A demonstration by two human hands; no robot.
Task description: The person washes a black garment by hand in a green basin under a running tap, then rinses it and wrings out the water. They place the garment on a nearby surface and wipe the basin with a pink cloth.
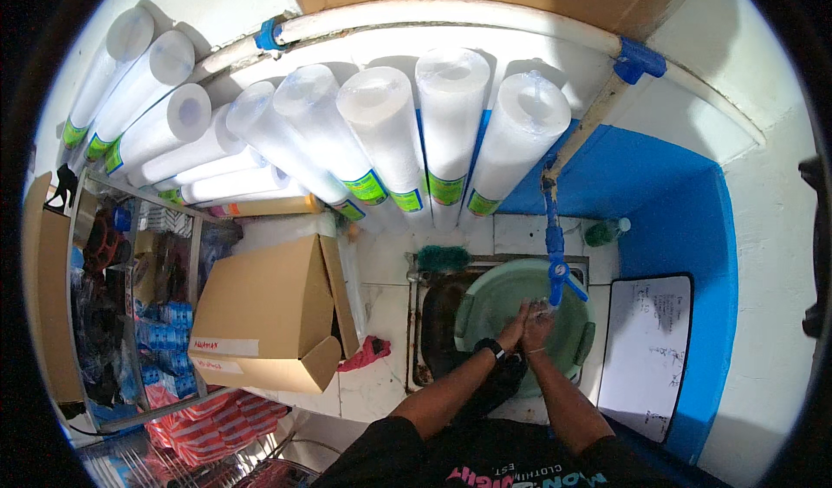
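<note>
My left hand point(513, 332), with a dark watch point(490, 347) on its wrist, and my right hand point(538, 325), with a thin band at the wrist, are close together, touching. Both are just below the mouth of a blue tap point(559, 273), over a green plastic basin point(485, 306). The fingers stretch forward; the right palm looks turned up and wet. No object shows in either hand. Small finger details are hard to make out.
The basin sits in a sink point(416, 349) with a green scrubber point(443, 258) behind. A bottle point(606, 231) and whiteboard point(646, 349) stand right. Left are an open cardboard box point(260, 302), a pink cloth point(368, 353) and a shelf point(165, 410). Several white filter cartridges point(381, 124) line the wall.
</note>
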